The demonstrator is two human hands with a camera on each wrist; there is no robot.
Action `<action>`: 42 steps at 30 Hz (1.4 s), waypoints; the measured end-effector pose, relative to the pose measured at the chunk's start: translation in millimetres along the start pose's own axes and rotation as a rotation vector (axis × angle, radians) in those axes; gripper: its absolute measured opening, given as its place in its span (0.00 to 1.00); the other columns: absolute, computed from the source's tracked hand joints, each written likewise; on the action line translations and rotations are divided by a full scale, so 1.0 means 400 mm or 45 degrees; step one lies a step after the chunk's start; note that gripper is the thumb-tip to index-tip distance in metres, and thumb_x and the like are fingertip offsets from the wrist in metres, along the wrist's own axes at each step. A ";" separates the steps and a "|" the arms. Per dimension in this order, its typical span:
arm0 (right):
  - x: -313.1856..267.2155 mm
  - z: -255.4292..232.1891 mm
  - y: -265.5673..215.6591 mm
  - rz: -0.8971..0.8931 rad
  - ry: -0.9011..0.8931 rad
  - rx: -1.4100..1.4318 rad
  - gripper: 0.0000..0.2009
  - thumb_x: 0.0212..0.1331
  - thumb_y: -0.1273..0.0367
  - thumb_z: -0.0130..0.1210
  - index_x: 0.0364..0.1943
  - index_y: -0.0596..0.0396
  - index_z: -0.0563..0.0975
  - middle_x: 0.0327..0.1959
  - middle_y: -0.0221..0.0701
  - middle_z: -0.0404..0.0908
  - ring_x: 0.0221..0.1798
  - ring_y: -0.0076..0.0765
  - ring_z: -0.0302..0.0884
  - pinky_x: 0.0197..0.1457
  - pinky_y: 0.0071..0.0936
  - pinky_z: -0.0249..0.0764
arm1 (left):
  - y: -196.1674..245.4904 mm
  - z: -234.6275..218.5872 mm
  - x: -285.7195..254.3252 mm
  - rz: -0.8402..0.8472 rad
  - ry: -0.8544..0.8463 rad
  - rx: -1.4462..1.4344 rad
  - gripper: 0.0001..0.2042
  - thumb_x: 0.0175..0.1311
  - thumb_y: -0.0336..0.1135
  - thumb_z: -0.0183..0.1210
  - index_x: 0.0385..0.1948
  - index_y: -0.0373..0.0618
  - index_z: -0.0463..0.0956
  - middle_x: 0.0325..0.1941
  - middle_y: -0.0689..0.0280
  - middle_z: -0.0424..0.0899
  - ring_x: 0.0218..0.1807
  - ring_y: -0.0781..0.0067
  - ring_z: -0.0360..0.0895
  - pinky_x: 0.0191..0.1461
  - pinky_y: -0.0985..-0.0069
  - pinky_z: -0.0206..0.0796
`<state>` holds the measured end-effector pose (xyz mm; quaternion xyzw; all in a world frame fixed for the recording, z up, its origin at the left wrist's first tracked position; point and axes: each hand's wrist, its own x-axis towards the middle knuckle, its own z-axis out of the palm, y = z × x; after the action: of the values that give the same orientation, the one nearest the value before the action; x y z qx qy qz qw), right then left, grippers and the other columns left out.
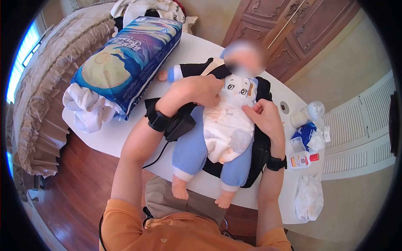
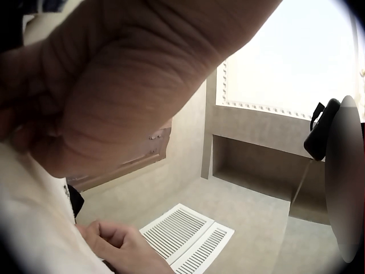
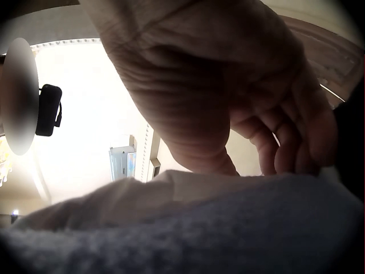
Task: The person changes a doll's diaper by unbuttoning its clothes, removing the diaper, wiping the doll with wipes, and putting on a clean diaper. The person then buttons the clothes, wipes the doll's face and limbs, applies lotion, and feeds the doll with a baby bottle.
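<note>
A doll in light-blue plush clothing (image 1: 189,155) lies on its back on a white table (image 1: 104,140), its bare feet towards the person. Round its hips is a white diaper (image 1: 228,138), below a chest print of a cartoon face (image 1: 239,88). At the diaper's upper edge on the left, my left hand (image 1: 197,91) pinches the material with curled fingers, its fingertips partly hidden. My right hand (image 1: 266,119) pinches the opposite upper edge between thumb and fingers. Close up in the right wrist view, the bent fingers (image 3: 274,142) meet the pale fabric (image 3: 188,191).
A large blue diaper pack (image 1: 130,58) stands at the back left, white diapers (image 1: 90,106) spilling from its end. Along the right are a baby bottle (image 1: 307,113), a blue tissue pack (image 1: 305,136), a small red-capped bottle (image 1: 302,160) and a crumpled white bundle (image 1: 309,196). Black cloth lies under the doll.
</note>
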<state>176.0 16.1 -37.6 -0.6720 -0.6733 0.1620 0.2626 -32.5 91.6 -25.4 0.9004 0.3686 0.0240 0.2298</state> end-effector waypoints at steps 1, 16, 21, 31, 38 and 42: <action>0.000 0.002 0.002 -0.001 0.000 0.000 0.19 0.39 0.58 0.59 0.13 0.62 0.70 0.12 0.39 0.71 0.17 0.39 0.71 0.24 0.31 0.65 | 0.002 -0.001 -0.001 0.000 0.001 0.001 0.13 0.47 0.32 0.48 0.30 0.28 0.70 0.24 0.51 0.77 0.25 0.57 0.77 0.28 0.70 0.68; -0.016 -0.008 0.002 -0.126 0.086 -0.111 0.09 0.43 0.71 0.50 0.17 0.64 0.70 0.16 0.44 0.72 0.22 0.45 0.73 0.28 0.31 0.67 | 0.006 -0.002 -0.008 0.074 0.100 0.088 0.14 0.48 0.33 0.48 0.33 0.31 0.71 0.27 0.49 0.77 0.31 0.55 0.76 0.35 0.68 0.67; -0.003 -0.020 0.041 -0.040 -0.049 0.129 0.09 0.45 0.71 0.52 0.17 0.65 0.71 0.13 0.38 0.72 0.18 0.30 0.70 0.24 0.25 0.65 | -0.010 -0.009 -0.005 -0.067 0.009 -0.085 0.10 0.45 0.32 0.49 0.19 0.32 0.73 0.18 0.52 0.75 0.24 0.57 0.75 0.31 0.70 0.66; 0.001 -0.026 0.066 0.013 -0.097 0.284 0.09 0.46 0.71 0.52 0.17 0.63 0.71 0.14 0.34 0.75 0.18 0.25 0.71 0.24 0.21 0.65 | -0.034 -0.050 -0.029 -0.162 0.020 -0.154 0.08 0.46 0.30 0.47 0.17 0.34 0.71 0.15 0.57 0.75 0.18 0.69 0.76 0.25 0.76 0.66; -0.006 -0.046 0.068 0.046 -0.090 0.299 0.08 0.47 0.72 0.52 0.18 0.63 0.71 0.15 0.33 0.75 0.18 0.22 0.71 0.23 0.19 0.65 | -0.074 -0.064 -0.041 -0.254 0.037 -0.130 0.07 0.45 0.28 0.48 0.15 0.32 0.70 0.16 0.57 0.76 0.18 0.70 0.76 0.24 0.77 0.66; -0.011 -0.059 0.056 0.079 -0.139 0.297 0.08 0.47 0.72 0.52 0.18 0.64 0.70 0.15 0.33 0.75 0.20 0.23 0.71 0.24 0.19 0.66 | -0.078 -0.066 -0.048 -0.360 0.077 -0.097 0.07 0.43 0.27 0.49 0.15 0.31 0.70 0.17 0.56 0.76 0.18 0.70 0.76 0.24 0.78 0.66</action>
<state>207.8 9.6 -31.9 -0.6476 -0.6421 0.2834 0.2968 -72.5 108.5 -12.7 0.8290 0.4972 0.0324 0.2539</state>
